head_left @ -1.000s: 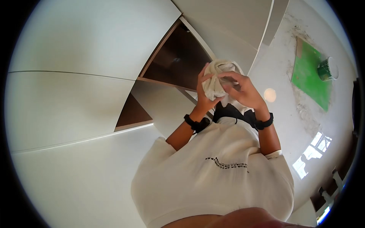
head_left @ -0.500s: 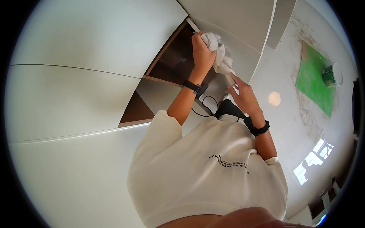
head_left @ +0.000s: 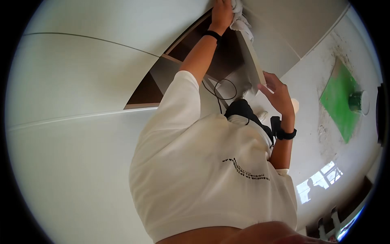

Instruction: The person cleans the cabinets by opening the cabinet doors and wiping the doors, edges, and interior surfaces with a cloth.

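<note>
Head view showed the left hand (head_left: 222, 17) grasping a white cloth (head_left: 242, 24), probably soft, light and best held bunched, against the cabinet door (head_left: 254, 60), whose nearer corner the right hand (head_left: 280, 95) pinched.

This is an indoor room at the fitting-out or finishing stage; whether home or office cannot be told. Smooth white flat-fronted cabinets (head_left: 89, 81) enclose dark brown compartments (head_left: 229, 53), and grey-brown smears mark the glossy pale floor (head_left: 310, 158) around 1 flat green sheet (head_left: 338, 97) bearing 1 round green-and-white bucket (head_left: 356, 102).
</note>
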`<state>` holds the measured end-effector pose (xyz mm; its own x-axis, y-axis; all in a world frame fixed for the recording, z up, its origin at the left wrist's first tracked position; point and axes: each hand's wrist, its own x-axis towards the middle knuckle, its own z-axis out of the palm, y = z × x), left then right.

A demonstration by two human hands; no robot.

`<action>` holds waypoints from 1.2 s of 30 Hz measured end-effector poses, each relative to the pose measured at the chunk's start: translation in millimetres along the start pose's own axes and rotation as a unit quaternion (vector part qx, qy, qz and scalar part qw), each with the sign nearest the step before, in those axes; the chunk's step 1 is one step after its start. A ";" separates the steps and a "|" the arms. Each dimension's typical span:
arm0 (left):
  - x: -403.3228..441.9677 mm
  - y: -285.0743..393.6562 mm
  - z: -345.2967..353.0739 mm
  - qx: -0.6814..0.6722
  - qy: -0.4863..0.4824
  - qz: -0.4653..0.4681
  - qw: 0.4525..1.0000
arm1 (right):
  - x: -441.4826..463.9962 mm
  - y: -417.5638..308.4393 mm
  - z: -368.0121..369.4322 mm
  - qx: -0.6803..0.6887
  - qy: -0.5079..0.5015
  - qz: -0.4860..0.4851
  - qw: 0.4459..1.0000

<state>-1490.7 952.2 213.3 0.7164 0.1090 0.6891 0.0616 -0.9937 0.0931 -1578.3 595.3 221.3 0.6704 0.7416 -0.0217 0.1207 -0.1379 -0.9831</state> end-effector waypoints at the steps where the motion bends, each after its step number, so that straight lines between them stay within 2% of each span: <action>1: 1.4 6.3 -5.4 -0.039 0.032 0.011 0.999 | 1.5 0.4 1.7 0.006 0.006 0.010 1.000; 2: 0.1 4.9 -5.1 -0.057 0.051 0.017 0.997 | 1.0 1.5 3.5 0.013 0.011 0.024 1.000; 4: -5.8 12.3 -14.6 -0.102 -0.057 -0.110 0.987 | 4.3 6.2 4.7 0.004 0.011 0.022 1.000; 7: -22.7 30.5 -13.3 -0.170 0.091 -0.083 0.978 | 5.2 7.1 -2.9 0.002 0.003 0.020 1.000; 10: -45.6 58.9 -32.8 -0.228 0.060 -0.114 0.965 | 6.9 9.1 -8.6 0.004 -0.002 0.025 1.000; 13: -64.3 102.0 -61.0 -0.277 0.042 -0.133 0.951 | 6.6 8.1 -13.5 0.011 -0.011 0.081 0.997; 19: -111.1 146.8 -77.6 -0.357 0.031 -0.173 0.917 | 18.8 31.0 -31.0 0.008 -0.093 0.037 0.995; 22: -122.1 150.8 -80.3 -0.400 0.053 -0.177 0.898 | 19.2 30.0 -34.1 -0.032 -0.073 0.003 0.997; 24: -113.4 141.6 -92.8 -0.391 -0.039 -0.171 0.904 | 16.7 31.8 -38.9 -0.079 -0.052 -0.006 0.995; 27: -89.3 130.2 -108.3 -0.348 -0.155 -0.130 0.915 | 11.0 41.4 -44.6 -0.019 -0.019 -0.034 0.999; 29: -79.7 131.1 -116.7 -0.325 -0.212 -0.102 0.916 | 14.5 38.5 -34.5 0.075 0.022 -0.081 0.994; 30: -73.4 129.9 -118.4 -0.318 -0.231 -0.092 0.915 | 18.3 23.7 -26.9 0.142 0.001 -0.024 0.990; 32: -63.9 129.9 -119.5 -0.328 -0.268 -0.080 0.902 | 24.2 17.0 -14.7 0.126 -0.096 0.063 0.985; 35: -60.3 125.6 -127.9 -0.346 -0.357 -0.100 0.862 | 39.4 8.9 10.0 0.013 -0.152 0.062 0.986; 36: -60.2 123.5 -129.9 -0.357 -0.371 -0.089 0.853 | 39.0 15.2 13.5 0.031 -0.147 0.044 0.988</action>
<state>-1616.5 826.1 276.7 0.9987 -0.0519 -0.0012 -0.0338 -0.6666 0.7446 -1560.3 631.0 203.0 0.4335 0.8886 -0.1498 0.0199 -0.1756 -0.9843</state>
